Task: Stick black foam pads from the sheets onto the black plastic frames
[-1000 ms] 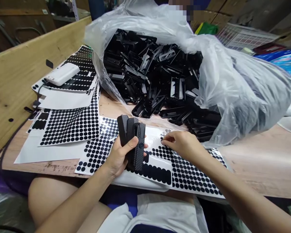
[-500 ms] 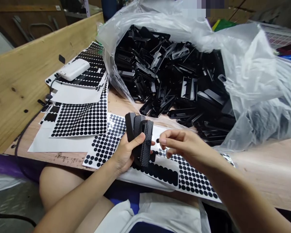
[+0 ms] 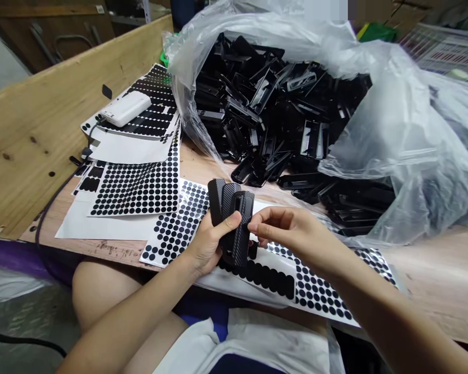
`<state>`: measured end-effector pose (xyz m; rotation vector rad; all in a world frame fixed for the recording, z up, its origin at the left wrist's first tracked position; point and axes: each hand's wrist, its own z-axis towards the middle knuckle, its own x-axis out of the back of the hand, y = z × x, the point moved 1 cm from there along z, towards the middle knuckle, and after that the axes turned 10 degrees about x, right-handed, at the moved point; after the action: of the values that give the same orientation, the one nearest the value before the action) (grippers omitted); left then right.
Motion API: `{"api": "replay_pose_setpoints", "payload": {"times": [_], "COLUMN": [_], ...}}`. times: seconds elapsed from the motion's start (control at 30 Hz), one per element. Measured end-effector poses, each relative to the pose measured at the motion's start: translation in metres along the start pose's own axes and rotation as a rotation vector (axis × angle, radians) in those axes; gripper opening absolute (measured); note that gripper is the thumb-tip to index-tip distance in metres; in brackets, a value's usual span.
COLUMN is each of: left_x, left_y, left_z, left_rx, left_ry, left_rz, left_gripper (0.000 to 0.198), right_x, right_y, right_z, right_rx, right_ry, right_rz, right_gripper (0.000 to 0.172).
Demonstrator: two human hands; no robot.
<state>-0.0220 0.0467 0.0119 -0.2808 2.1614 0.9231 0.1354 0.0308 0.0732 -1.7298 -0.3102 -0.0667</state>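
Observation:
My left hand is closed around several black plastic pieces fanned side by side. The front black plastic piece has a carbon-fibre pattern and a slot near its top. My right hand has its thumb and index finger pinched at that piece's right edge; the small round black sticker seen there just before is now hidden by the fingertips. Under both hands lies a white sheet of round black stickers, and a smaller strip of larger overlapping black stickers rests on it.
A big clear plastic bag full of black plastic pieces lies open behind my hands. More sticker sheets are stacked at left, with a white power bank and its black cable on top. A wooden board edges the table's left side.
My right hand has moved left, bringing the round black sticker from beside the front piece to its edge. My left hand still grips the pieces. The view has shifted slightly.

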Motion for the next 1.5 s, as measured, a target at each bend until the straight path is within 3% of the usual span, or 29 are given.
{"api": "replay_pose_setpoints", "payload": {"times": [0.4,0.6,0.67,0.8,0.87,0.93,1.07,1.13,1.3,1.5], "left_x": [-0.002,0.005,0.007,0.006,0.004,0.002,0.001,0.001,0.001,0.001], "left_y": [0.000,-0.002,-0.002,0.000,0.002,0.003,0.003,0.003,0.003,0.004], "left_z": [-0.001,0.002,0.003,0.004,0.004,0.003,0.003,0.002,0.000,-0.001], "left_rx": [-0.002,-0.012,-0.001,-0.018,-0.028,-0.017,0.018,0.042,0.061,0.074], "left_ry": [0.014,-0.010,-0.035,-0.064,-0.055,-0.045,-0.048,-0.049,-0.046,-0.067], "left_rz": [0.009,0.054,0.075,0.056,0.037,0.040,0.065,0.077,0.102,0.108], "left_gripper": [0.056,0.045,0.042,0.038,0.036,0.037,0.039,0.041,0.044,0.044], "right_x": [-0.003,0.002,0.006,0.012,0.015,0.020,0.033,0.034,0.021,0.017], "right_y": [-0.007,0.009,0.022,0.044,0.042,0.032,0.007,0.001,0.000,0.000], "right_z": [-0.005,-0.002,-0.004,-0.017,-0.025,-0.031,-0.022,-0.011,0.011,0.015], "right_rx": [0.131,0.250,0.263,0.252,0.309,0.342,0.221,0.145,0.092,0.099], "right_ry": [0.015,0.170,0.238,0.031,-0.052,-0.045,0.138,0.169,0.081,0.053], "right_rz": [-0.327,-0.270,-0.395,-0.684,-0.611,-0.441,-0.001,0.146,0.212,0.220], "right_gripper": [0.024,0.031,0.025,0.020,0.019,0.019,0.026,0.030,0.034,0.034]}}
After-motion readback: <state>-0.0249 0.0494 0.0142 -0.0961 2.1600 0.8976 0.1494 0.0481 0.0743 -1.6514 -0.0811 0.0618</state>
